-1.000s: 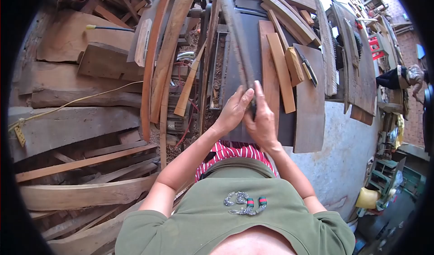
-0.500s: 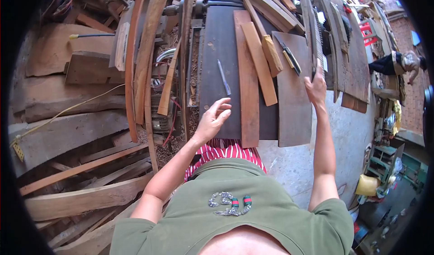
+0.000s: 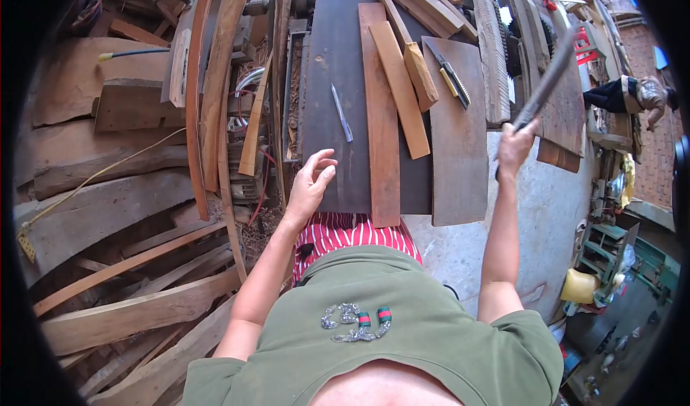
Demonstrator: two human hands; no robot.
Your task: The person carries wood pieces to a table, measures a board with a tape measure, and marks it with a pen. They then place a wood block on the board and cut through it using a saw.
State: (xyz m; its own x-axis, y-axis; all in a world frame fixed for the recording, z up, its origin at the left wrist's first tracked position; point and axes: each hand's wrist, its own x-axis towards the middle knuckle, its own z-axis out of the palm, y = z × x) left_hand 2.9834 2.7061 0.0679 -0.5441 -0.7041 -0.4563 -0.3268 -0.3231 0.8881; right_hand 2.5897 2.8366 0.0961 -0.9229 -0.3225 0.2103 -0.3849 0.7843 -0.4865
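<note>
My right hand [image 3: 516,147] is closed around one end of a long dark bar [image 3: 550,82], held tilted up and to the right, its far end blurred. Fingers apart and holding nothing, my left hand [image 3: 310,186] hovers over the lower left edge of the dark table [image 3: 323,68]. Near it on the table lies a pen [image 3: 341,115]. To the right of the pen are a reddish board [image 3: 381,147], a lighter strip [image 3: 402,93] and a short block [image 3: 420,75]. A knife-like tool [image 3: 451,79] rests on a wide brown board [image 3: 463,161].
Long curved boards [image 3: 226,82] stand left of the table, with stacked planks [image 3: 144,312] at lower left. More boards [image 3: 564,111] lie at the right. A person [image 3: 632,95] is at the far right, above a yellow container [image 3: 579,286].
My right hand has lifted the dark bar away from the boards, swinging it right. My left hand has shifted slightly left. The view has moved a little to the right.
</note>
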